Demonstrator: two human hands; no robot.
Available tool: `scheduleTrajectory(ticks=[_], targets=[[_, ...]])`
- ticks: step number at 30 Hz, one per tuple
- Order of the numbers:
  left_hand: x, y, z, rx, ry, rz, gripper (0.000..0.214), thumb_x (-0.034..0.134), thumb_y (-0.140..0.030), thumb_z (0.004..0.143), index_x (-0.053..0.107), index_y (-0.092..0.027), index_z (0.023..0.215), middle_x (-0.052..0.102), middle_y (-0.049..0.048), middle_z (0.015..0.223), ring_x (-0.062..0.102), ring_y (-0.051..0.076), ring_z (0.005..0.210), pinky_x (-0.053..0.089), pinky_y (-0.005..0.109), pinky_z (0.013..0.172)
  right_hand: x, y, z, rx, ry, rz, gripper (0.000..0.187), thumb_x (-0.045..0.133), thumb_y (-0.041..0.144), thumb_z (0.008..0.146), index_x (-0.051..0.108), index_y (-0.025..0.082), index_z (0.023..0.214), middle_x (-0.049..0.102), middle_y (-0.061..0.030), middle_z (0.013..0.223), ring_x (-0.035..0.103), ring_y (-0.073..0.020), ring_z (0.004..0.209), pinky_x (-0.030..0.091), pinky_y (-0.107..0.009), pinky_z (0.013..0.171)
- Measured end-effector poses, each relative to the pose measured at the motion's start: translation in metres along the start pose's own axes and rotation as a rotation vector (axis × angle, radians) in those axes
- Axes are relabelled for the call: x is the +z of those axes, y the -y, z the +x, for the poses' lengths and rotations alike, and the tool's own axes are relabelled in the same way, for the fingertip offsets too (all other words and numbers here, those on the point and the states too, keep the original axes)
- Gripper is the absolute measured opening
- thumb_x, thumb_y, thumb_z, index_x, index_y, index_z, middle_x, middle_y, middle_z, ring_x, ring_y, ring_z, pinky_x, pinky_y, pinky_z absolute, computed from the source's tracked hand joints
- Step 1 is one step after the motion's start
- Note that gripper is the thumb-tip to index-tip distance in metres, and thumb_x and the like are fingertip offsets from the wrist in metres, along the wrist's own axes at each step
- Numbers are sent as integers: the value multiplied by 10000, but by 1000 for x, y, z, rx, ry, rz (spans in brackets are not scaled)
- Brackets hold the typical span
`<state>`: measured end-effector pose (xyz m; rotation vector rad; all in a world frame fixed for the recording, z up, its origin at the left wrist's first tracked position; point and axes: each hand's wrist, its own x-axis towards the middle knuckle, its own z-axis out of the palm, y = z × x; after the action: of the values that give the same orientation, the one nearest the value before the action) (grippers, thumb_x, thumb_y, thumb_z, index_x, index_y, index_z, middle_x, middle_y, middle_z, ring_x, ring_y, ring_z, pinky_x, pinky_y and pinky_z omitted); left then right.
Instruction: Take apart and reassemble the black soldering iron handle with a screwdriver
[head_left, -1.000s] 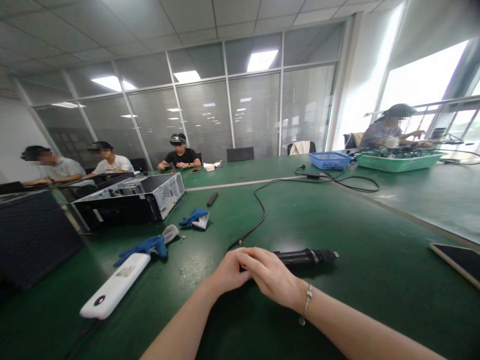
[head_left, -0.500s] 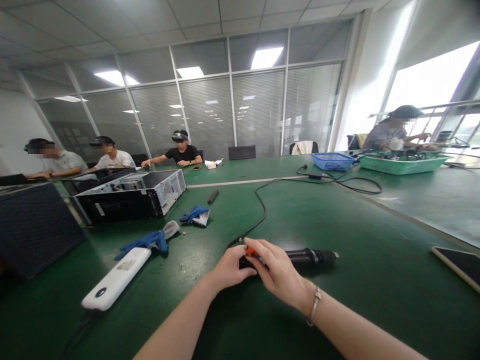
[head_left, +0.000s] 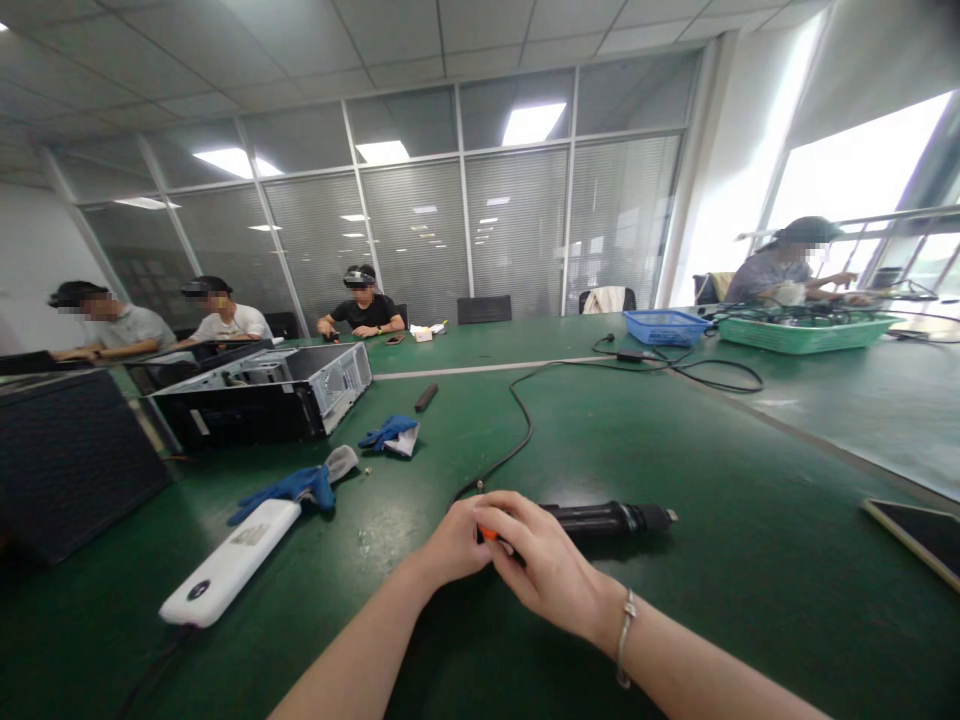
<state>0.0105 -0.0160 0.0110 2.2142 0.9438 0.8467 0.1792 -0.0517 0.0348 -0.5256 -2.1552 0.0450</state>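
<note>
My hands meet at the middle of the green table (head_left: 675, 440). My left hand (head_left: 454, 545) is closed near the end of a black cable (head_left: 525, 425), its fingers partly hidden. Closed over it from the right is my right hand (head_left: 544, 560), its fingers around a small orange piece (head_left: 488, 534), mostly covered, so its kind does not show. Behind my right hand lies a black electric screwdriver (head_left: 600, 519), its metal tip pointing right. Whether my left hand grips the screwdriver's rear end is hidden.
To the left are a white power bank-like case (head_left: 232, 560), blue gloves (head_left: 289, 490) and an opened computer case (head_left: 262, 400). A dark bar (head_left: 426, 397) lies ahead. Blue (head_left: 666, 328) and green baskets (head_left: 810, 335) stand back right; a phone (head_left: 919, 540) lies right. Several people sit around.
My right hand has shifted slightly left and closed further over my left hand, covering more of the orange piece. Across the table, a person has drawn one arm in.
</note>
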Motion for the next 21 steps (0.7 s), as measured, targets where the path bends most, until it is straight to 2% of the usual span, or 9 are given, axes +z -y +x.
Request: scheduleTrajectory(ticks=[2,4,8,10,13,16,19,21], targets=[[0,0,0,7,-2,-1,372,596,-66,730,651,-168,1084,688,46,1122,643,222,1006,514,309,917,1,-1,-1,14,-53,-80,405,511,144,904,508,252,1294,623,-105,1078,619,-223,962,562,-386,800],[0,0,1,3,-11,13,371,596,-85,744,647,-162,1102,688,56,1120,644,226,1000,514,316,916,3,-4,-3,18,-90,-104,429,482,120,911,499,265,1315,639,-91,1036,631,-208,916,572,-367,766],[0,2,0,-28,-19,47,402,594,-94,746,641,-169,1138,689,66,1133,638,243,1032,503,339,945,4,-5,-5,-52,-51,-34,583,375,45,909,323,237,1457,599,-136,1238,593,-213,1135,561,-370,886],[0,4,0,-24,-9,48,368,578,-80,747,658,-173,1094,698,64,1105,642,244,1025,507,338,939,4,-4,-4,-62,-37,-62,552,410,82,915,344,228,1443,547,-162,1322,551,-237,1210,544,-398,924],[0,5,0,27,-3,25,371,569,-70,751,653,-172,1097,685,60,1129,634,234,1046,502,328,946,5,-5,-4,-17,-84,-134,452,507,157,914,461,258,1353,601,-140,1202,612,-241,1075,564,-409,851],[0,5,1,5,-22,36,364,601,-108,754,639,-154,1113,683,69,1118,643,230,1017,515,325,921,5,-7,-4,14,-98,-82,489,450,101,921,429,260,1382,633,-108,1088,634,-206,965,576,-371,799],[0,5,0,-30,-15,78,344,605,-122,753,645,-145,1094,694,71,1078,647,233,998,514,321,917,3,-5,-4,-45,-48,-3,576,381,48,909,328,240,1450,588,-141,1228,597,-214,1108,563,-378,874],[0,6,0,-37,12,94,334,582,-105,754,653,-152,1077,702,61,1049,650,233,984,516,315,907,3,-4,-4,-78,-35,-25,564,416,74,907,340,246,1439,547,-150,1296,563,-234,1176,548,-401,912]])
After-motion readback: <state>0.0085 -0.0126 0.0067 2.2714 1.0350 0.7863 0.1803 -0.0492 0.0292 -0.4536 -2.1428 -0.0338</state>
